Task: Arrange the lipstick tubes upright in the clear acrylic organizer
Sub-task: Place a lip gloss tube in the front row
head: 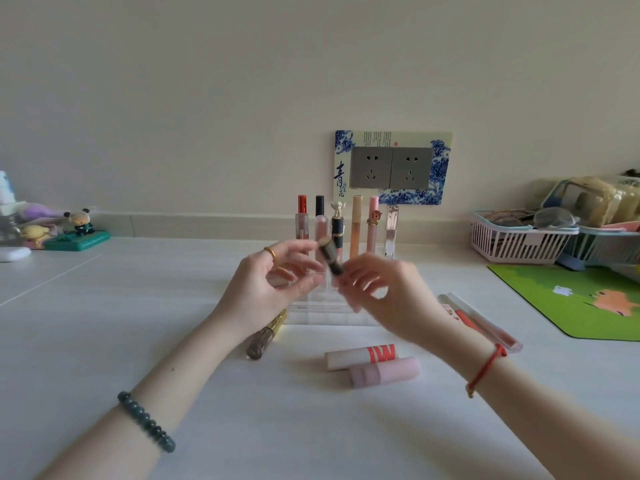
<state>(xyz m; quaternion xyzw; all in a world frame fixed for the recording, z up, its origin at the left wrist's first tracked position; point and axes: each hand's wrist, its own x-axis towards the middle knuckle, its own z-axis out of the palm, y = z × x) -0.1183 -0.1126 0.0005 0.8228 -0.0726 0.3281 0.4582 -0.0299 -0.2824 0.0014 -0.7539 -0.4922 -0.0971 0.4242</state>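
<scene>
White tabletop (104,341) runs back to a cream wall, where a double socket (391,167) sits in a blue-and-white patterned frame. Before it stands one clear acrylic organizer (332,311). Its back row holds six upright tubes (356,226): red-capped, black-capped, one topped by a small winged figure, a peach one, a pink one and a mirrored silver one.

A seventh, the dark tube (330,258), hangs tilted in the air just in front of that row. The right hand (377,289) pinches its lower end. The left hand (277,282) curls its fingers toward the cap end, too blurred for me to tell whether it grips.

Five more lie flat on the table: a brown-and-gold tube (266,336), a white tube (362,355) with red lettering, a matte pink tube (384,372) just beside it, and two slender clear tubes (485,323) on the right. A pink slatted basket (512,244) holds spectacles.
</scene>
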